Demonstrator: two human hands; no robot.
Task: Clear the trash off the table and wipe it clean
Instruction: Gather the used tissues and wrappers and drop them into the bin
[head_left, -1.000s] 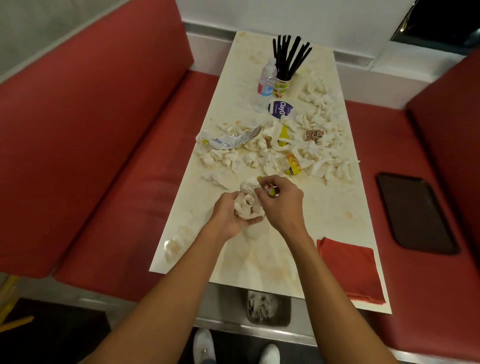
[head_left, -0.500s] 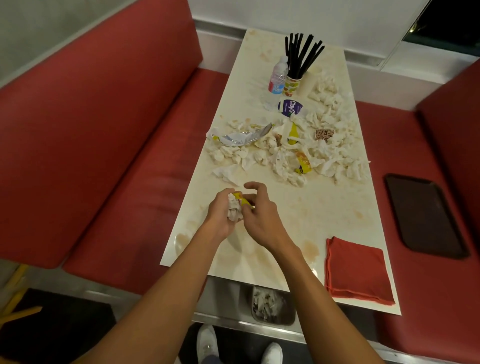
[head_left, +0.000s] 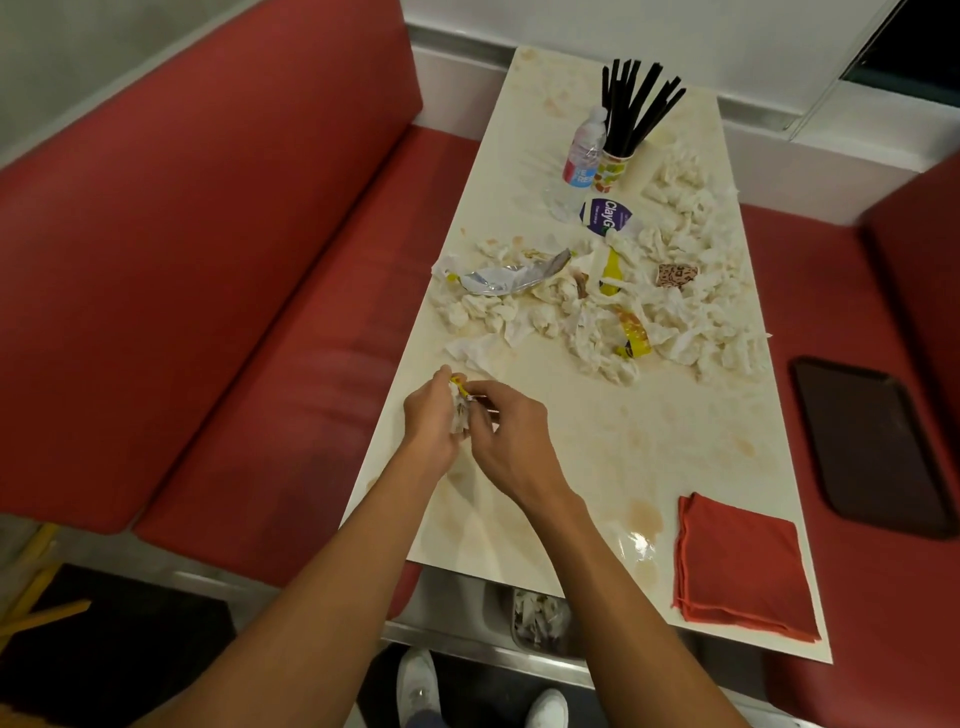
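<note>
The bin (head_left: 537, 618) sits tucked under the table's (head_left: 623, 457) near edge. Near the left edge the left hand (head_left: 431, 421) curls round a napkin wad (head_left: 461, 418) while the right hand (head_left: 511, 441) pinches a yellow wrapper (head_left: 457, 381) into it; loosely packed, scraps could fall to the floor. Farther off, raking the napkin heap (head_left: 597, 343) might topple the water bottle (head_left: 584, 150).

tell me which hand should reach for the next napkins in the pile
Probably the right hand: it only pinches at the wad that the left hand grips, and the napkin pile lies ahead on its side.
</note>
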